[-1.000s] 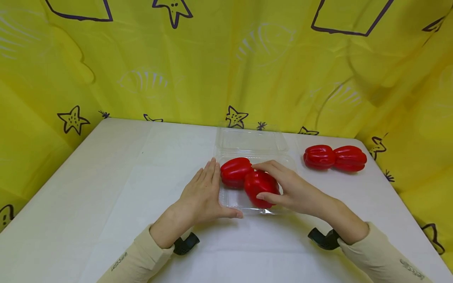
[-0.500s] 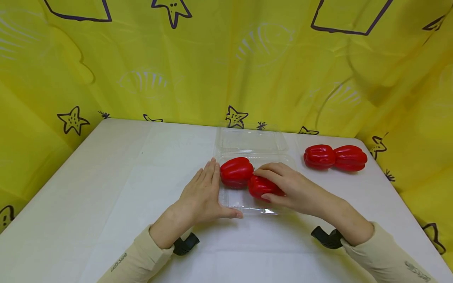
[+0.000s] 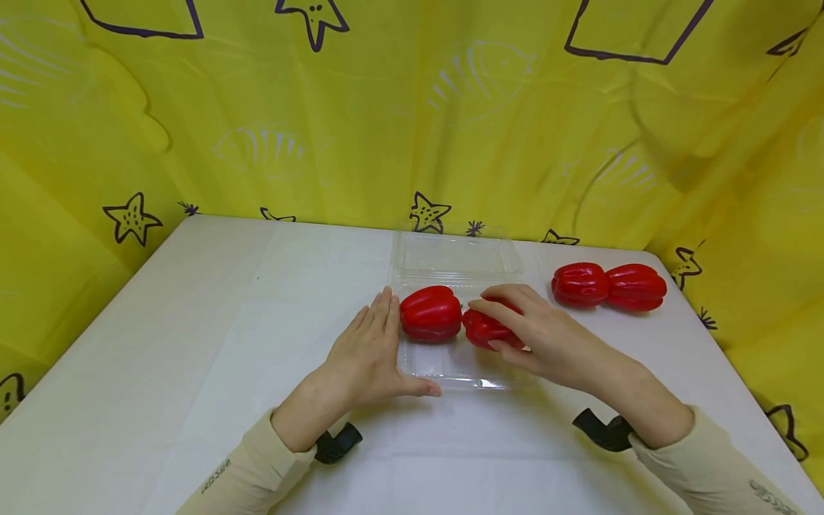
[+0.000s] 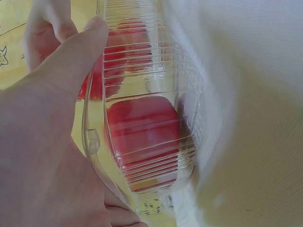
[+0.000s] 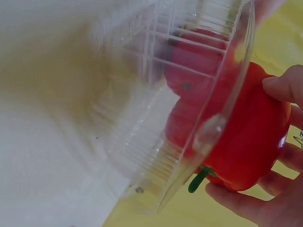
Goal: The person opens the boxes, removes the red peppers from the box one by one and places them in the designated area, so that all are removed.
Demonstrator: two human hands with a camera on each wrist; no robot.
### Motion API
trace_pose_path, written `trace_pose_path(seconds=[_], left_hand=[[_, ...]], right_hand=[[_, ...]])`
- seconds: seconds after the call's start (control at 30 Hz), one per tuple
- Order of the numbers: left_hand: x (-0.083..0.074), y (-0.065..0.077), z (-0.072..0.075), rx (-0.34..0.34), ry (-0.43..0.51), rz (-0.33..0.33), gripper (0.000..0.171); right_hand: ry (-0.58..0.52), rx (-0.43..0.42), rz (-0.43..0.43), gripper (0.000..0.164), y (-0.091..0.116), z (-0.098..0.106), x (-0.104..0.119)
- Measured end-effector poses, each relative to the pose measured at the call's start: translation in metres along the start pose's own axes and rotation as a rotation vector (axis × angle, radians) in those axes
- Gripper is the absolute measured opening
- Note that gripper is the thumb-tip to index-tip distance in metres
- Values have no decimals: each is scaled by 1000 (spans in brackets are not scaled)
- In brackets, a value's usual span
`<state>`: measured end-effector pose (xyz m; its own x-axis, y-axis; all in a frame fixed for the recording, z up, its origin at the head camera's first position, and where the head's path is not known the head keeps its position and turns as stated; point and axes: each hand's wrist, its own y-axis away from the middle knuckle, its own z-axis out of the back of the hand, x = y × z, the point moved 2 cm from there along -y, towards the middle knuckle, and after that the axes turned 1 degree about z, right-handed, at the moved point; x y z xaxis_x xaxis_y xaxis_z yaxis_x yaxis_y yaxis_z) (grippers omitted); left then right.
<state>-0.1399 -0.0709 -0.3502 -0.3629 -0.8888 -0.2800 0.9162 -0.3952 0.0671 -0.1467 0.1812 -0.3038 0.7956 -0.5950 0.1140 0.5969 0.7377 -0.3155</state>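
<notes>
A clear plastic clamshell box stands with its lid folded back, away from the person. One red bell pepper lies in its left half, and shows through the ribbed front wall in the left wrist view. My left hand keeps its fingers straight along the box's left side, thumb at the front edge. My right hand grips a second red bell pepper at the box's right half. In the right wrist view this pepper, green stem pointing down, partly rises above the rim, with fingers and thumb around it.
Two more red bell peppers lie end to end on the white table, right of the box. A yellow patterned curtain hangs behind the table and along both sides. Black wrist mounts sit under the sleeves.
My right hand has moved the gripped pepper rightward and slightly back, and it has turned. A gap has opened in front between the two peppers. My left hand has stayed in place.
</notes>
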Motion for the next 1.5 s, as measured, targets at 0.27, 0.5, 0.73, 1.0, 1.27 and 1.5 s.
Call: trace_pose_path(seconds=[0.27, 0.5, 0.73, 1.0, 1.27, 1.5], left_hand=[[0, 0, 0, 3, 2, 5, 132], [1, -1, -1, 2, 7, 4, 131], [1, -1, 0, 6, 7, 1, 132], [1, 0, -1, -1, 9, -1, 132], [0, 0, 0, -2, 12, -3, 132], [0, 0, -1, -7, 7, -7, 132]], right_hand=[[47, -38, -19, 59, 2, 7, -6], [63, -59, -86, 63, 10, 16, -12], [69, -89, -144, 68, 15, 29, -15], [114, -119, -165, 68, 21, 37, -19], [131, -143, -177, 66, 33, 38, -28], [121, -119, -212, 67, 42, 36, -37]])
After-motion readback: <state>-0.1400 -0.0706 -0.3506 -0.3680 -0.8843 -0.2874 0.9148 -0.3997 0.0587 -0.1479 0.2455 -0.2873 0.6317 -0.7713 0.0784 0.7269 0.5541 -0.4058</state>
